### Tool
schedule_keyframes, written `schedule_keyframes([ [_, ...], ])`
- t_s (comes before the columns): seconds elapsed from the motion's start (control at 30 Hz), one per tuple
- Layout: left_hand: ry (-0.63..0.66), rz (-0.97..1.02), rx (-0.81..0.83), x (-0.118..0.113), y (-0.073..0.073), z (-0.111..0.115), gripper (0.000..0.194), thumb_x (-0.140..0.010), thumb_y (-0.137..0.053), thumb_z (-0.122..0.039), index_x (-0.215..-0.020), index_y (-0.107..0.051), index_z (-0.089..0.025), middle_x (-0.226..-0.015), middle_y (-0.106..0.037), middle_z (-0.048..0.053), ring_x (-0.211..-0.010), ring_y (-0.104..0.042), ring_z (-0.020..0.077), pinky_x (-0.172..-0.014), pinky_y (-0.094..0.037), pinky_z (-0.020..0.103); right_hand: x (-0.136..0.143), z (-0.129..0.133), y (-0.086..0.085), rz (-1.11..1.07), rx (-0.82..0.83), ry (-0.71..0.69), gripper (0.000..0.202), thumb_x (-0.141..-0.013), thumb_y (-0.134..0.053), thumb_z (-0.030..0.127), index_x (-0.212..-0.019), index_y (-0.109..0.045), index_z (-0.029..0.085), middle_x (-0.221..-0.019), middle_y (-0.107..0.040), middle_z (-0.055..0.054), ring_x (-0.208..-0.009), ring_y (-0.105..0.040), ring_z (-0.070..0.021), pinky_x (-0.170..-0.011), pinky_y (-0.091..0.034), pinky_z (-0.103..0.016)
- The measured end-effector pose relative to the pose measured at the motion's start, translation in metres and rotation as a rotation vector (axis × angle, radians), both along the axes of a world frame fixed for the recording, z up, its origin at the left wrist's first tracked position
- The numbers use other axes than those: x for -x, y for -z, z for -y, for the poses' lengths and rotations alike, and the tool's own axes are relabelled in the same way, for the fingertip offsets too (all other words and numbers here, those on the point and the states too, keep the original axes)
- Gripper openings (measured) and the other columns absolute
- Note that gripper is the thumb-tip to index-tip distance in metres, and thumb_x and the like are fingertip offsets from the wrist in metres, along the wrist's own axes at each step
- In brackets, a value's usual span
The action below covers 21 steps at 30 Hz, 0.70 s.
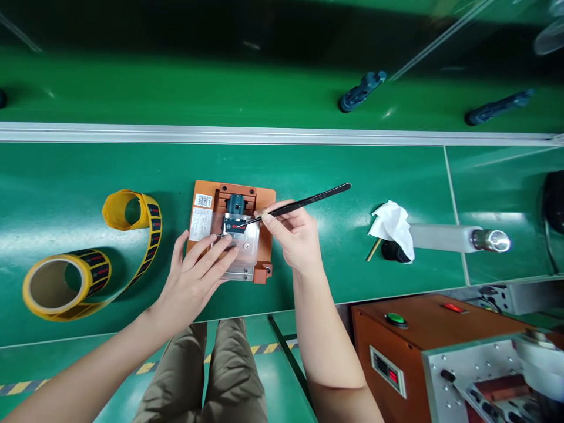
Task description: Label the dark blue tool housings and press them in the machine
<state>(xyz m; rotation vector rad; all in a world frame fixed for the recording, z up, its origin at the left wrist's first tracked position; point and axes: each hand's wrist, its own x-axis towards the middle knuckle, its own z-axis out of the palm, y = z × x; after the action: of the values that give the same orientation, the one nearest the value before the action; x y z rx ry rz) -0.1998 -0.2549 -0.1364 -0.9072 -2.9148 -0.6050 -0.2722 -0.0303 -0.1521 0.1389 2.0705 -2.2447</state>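
Black tweezers (315,198) are pinched in my right hand (299,238), their tips reaching down and left to a dark label (234,225) with red print. The label lies at the top edge of a clear plate (244,258) on an orange-brown fixture (265,238). Just above it, a dark teal plastic part (235,204) sits in the fixture's slot. My left hand (196,273) rests with fingers spread on the clear plate's left side, covering some of it. Whether the tweezers grip the label or only touch it, I cannot tell.
A yellow label roll (66,288) stands at left, its strip curling back. To the right are a white cloth (391,226) and a bottle (445,238). Dark teal parts (362,92) lie beyond the metal rail (282,135). An orange-brown machine (396,346) stands at lower right.
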Motion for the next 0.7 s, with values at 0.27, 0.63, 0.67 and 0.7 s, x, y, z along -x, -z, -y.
schedule_keyframes([
  [0.27, 0.063, 0.003, 0.083, 0.016, -0.012, -0.003, 0.069, -0.087, -0.068, -0.016, -0.151, -0.044, -0.023, -0.150, -0.056, 0.006, -0.124, -0.053, 0.0325, -0.122, -0.016, 0.064, 0.004, -0.001, -0.002, 0.004, -0.021, -0.013, 0.020, -0.084, -0.079, 0.039, -0.091, -0.069, 0.024, -0.089, -0.075, -0.002, -0.085, -0.070, -0.0181, -0.079, -0.058, -0.033],
  [0.63, 0.057, 0.102, 0.154, 0.023, -0.025, -0.008, 0.075, -0.084, -0.069, -0.012, -0.153, -0.042, -0.026, -0.153, -0.052, 0.005, -0.120, -0.055, 0.0342, -0.116, -0.026, 0.066, 0.009, 0.000, -0.003, 0.024, 0.034, -0.041, 0.019, -0.080, -0.082, 0.033, -0.092, -0.071, 0.023, -0.087, -0.075, 0.000, -0.082, -0.071, -0.0160, -0.079, -0.060, -0.032],
  [0.67, 0.048, 0.108, 0.162, 0.023, -0.028, -0.010, 0.075, -0.084, -0.068, -0.010, -0.153, -0.043, -0.026, -0.152, -0.053, 0.005, -0.119, -0.056, 0.0344, -0.115, -0.027, 0.066, 0.008, 0.001, -0.002, 0.037, 0.057, -0.001, 0.019, -0.080, -0.082, 0.033, -0.091, -0.071, 0.023, -0.086, -0.075, 0.000, -0.082, -0.071, -0.0161, -0.079, -0.060, -0.032],
  [0.7, 0.041, 0.112, 0.172, 0.023, -0.030, -0.011, 0.076, -0.083, -0.069, -0.009, -0.152, -0.043, -0.026, -0.151, -0.054, 0.006, -0.119, -0.056, 0.0349, -0.115, -0.027, 0.067, 0.008, 0.001, -0.002, 0.051, 0.091, 0.055, 0.020, -0.079, -0.083, 0.034, -0.091, -0.071, 0.023, -0.086, -0.075, 0.000, -0.082, -0.072, -0.0164, -0.080, -0.061, -0.033],
])
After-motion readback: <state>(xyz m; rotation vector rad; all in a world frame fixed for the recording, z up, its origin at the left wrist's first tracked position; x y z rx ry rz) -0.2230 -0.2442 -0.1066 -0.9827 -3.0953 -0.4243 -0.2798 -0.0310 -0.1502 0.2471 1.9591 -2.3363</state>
